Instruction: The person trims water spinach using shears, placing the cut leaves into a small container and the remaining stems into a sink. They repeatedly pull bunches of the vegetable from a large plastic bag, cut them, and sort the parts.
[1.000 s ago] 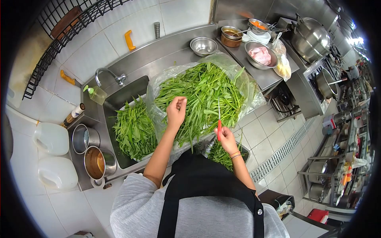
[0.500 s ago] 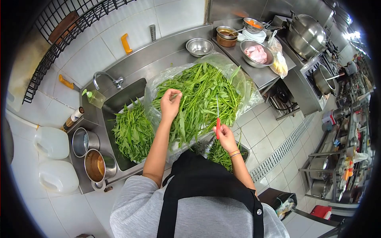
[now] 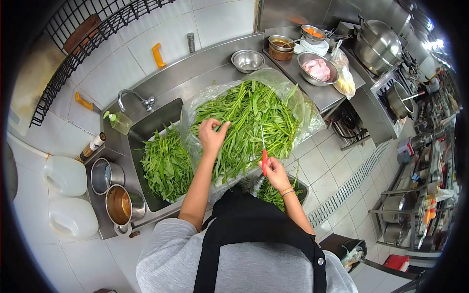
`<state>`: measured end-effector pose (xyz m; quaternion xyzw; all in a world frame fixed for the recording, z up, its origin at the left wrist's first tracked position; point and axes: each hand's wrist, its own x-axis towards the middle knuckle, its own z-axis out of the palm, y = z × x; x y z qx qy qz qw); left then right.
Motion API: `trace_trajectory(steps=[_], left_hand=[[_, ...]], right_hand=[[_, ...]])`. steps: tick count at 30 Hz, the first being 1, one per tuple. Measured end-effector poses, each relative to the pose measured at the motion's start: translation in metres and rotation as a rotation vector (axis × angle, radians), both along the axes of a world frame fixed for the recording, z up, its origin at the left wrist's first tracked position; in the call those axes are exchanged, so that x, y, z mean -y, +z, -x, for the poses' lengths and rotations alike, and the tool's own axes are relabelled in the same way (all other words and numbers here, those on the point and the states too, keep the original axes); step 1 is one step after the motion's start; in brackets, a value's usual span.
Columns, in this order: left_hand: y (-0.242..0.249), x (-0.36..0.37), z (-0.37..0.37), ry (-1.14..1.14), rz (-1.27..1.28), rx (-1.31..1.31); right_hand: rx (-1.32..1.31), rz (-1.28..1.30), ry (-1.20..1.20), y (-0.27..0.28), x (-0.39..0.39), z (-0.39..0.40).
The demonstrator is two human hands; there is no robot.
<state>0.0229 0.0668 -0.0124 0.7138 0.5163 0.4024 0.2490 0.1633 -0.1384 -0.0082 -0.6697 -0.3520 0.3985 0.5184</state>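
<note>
A large heap of long-stemmed leafy greens [image 3: 254, 110], looking like water spinach, lies on a clear plastic bag [image 3: 188, 110] in front of me. My left hand [image 3: 213, 136] is over the heap's left side, thumb and fingers apart and curved, with nothing seen between them. In my right hand [image 3: 274, 173] is a small knife [image 3: 265, 158] by its red handle, the thin blade pointing away over the greens. A second pile of leafy greens [image 3: 166, 166] sits in the sink at left. More cut stems [image 3: 273, 193] lie in a container below my right hand, partly hidden by my arm.
The sink [image 3: 151, 119] has a curved faucet [image 3: 137, 97] behind it. Metal pots [image 3: 117, 205] and white jugs [image 3: 73, 217] stand at left. An empty steel bowl [image 3: 247, 61] is at the back; a bowl of raw meat [image 3: 317, 71] stands on the right counter.
My left hand has lowered slightly and its thumb has parted from the fingers. My right hand and the knife have shifted a little left and toward me.
</note>
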Motion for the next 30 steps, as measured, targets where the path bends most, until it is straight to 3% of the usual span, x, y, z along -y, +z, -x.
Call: trace_trajectory(steps=[1, 2, 5, 7, 9, 11, 13, 15, 18, 23, 26, 28, 30], left_hand=[[0.008, 0.01, -0.003, 0.082, -0.364, -0.183], [0.011, 0.014, -0.005, 0.048, -0.214, -0.192], [-0.024, 0.002, -0.008, 0.083, -0.123, -0.281], [-0.016, -0.003, -0.007, 0.055, -0.078, -0.26], [-0.002, -0.003, -0.005, -0.127, -0.113, -0.017], [0.028, 0.005, -0.006, -0.184, -0.115, 0.021], [0.041, 0.006, -0.008, -0.271, -0.005, 0.28], [0.055, 0.01, -0.006, -0.297, -0.086, 0.237], [0.059, 0.017, -0.005, -0.513, 0.026, 0.094], [0.038, 0.013, -0.001, -0.445, 0.098, 0.123], [0.023, -0.003, 0.005, -0.074, 0.026, 0.185], [0.02, -0.003, 0.004, -0.098, 0.022, 0.143], [0.01, -0.006, 0.003, -0.242, -0.008, 0.058]], right_hand=[[0.028, 0.02, 0.004, -0.001, 0.0, 0.001], [0.056, 0.039, 0.007, -0.001, -0.001, 0.001], [0.018, 0.039, 0.03, -0.002, -0.003, 0.004], [0.008, 0.043, 0.067, 0.006, -0.004, 0.004], [-0.006, 0.051, 0.1, 0.008, -0.005, 0.002], [-0.235, -0.059, 0.215, 0.007, -0.008, -0.002], [-0.288, -0.042, 0.239, 0.018, -0.014, -0.002], [-0.391, -0.02, 0.264, 0.028, -0.019, -0.004], [-0.364, -0.044, 0.259, 0.026, -0.028, -0.008], [-0.212, -0.013, 0.203, -0.011, -0.027, -0.012], [-0.228, -0.01, 0.113, -0.014, -0.021, -0.011], [-0.434, 0.057, 0.014, -0.003, -0.017, -0.01], [-0.414, 0.075, 0.01, -0.011, -0.017, -0.011]])
